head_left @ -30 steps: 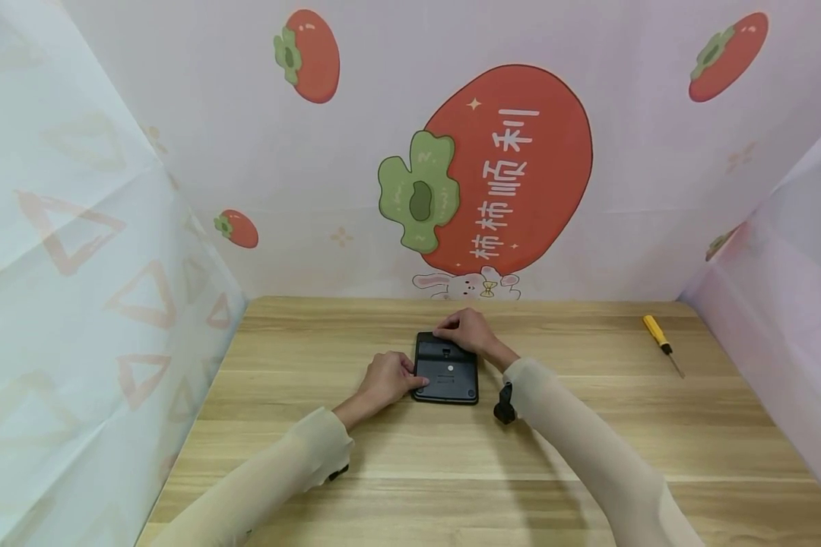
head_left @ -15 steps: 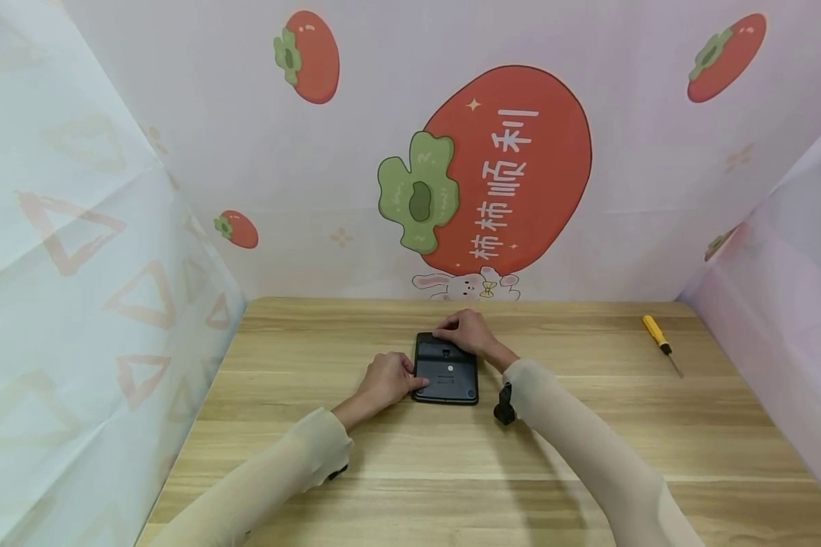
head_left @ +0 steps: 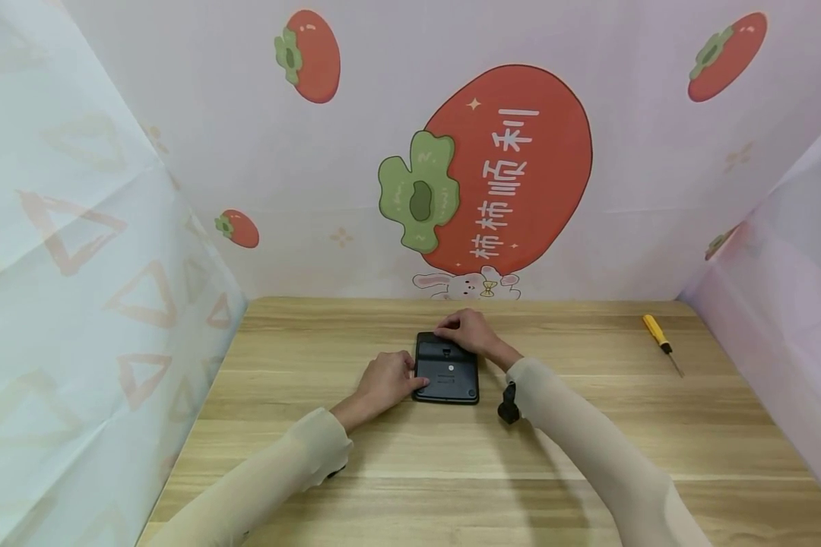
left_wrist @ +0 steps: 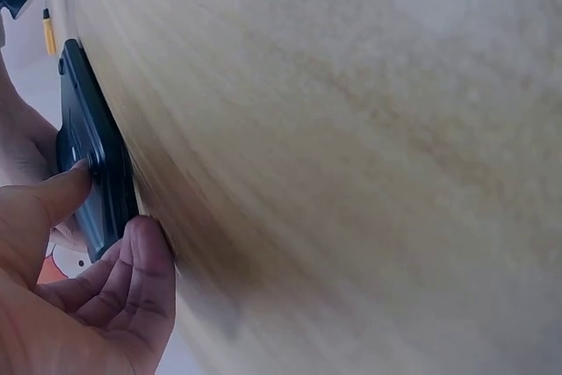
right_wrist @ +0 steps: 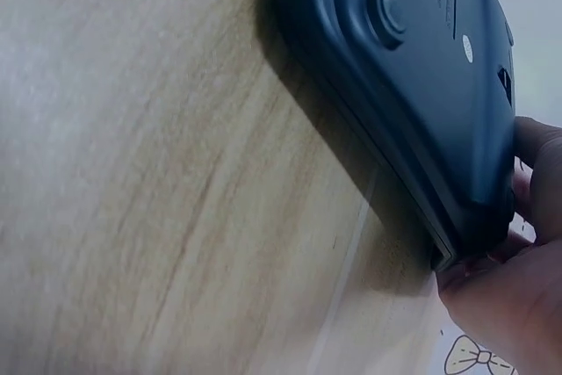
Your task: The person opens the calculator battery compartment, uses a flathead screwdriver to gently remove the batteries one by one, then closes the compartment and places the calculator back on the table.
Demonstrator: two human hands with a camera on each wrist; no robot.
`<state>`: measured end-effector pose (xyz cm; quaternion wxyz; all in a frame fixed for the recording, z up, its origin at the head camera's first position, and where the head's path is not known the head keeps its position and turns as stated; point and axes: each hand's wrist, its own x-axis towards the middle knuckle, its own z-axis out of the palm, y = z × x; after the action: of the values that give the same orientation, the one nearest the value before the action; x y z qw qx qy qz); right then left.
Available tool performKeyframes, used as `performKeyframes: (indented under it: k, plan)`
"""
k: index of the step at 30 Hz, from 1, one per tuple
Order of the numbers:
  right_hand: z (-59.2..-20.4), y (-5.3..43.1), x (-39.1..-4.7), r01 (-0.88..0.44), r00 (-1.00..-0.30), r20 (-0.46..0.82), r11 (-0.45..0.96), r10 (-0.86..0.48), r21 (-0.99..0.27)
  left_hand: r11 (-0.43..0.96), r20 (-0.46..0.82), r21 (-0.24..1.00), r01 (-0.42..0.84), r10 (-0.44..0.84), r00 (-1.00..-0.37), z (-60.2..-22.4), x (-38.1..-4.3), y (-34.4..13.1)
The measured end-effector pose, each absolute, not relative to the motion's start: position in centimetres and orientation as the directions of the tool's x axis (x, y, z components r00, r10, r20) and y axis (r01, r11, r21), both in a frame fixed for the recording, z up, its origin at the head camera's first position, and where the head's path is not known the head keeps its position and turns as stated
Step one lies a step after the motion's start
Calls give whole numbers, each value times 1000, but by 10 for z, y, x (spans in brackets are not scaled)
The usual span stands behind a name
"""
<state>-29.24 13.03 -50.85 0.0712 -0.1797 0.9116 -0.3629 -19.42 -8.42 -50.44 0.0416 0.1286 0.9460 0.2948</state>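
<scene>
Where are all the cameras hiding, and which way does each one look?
Head: worn on the person's head, facing forward and down at the table, the black device and the printed backdrop; the left hand, right hand and both sleeves show.
Left wrist: worn on that wrist, looking low across the table past the device; the left hand is big, with part of the right behind.
Right wrist: worn on that wrist, close to the device; the right hand shows at the right edge.
Shared: head and left wrist both see the yellow screwdriver.

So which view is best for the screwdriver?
Head: the yellow-handled screwdriver shows whole there, handle to tip, with nothing in front of it. The left wrist view has it only tiny, near the top-left corner; the right wrist view doesn't show it.
</scene>
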Motion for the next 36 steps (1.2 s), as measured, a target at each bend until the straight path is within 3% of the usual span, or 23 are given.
performKeyframes:
  k: [13, 24, 36]
  plan:
    - [-500, 141, -286, -399, -895, 99, 682, -435, -613, 865, 100, 413, 286, 269, -958, -495, -196, -82]
    - [-490, 149, -281, -540, -826, 148, 686, -544, -488, 836, 47, 348, 425, 437, -898, -498, -205, -78]
    - [-477, 153, -272, -652, -746, 142, 668, -651, -358, 831, -18, 320, 454, 484, -875, -499, -205, -74]
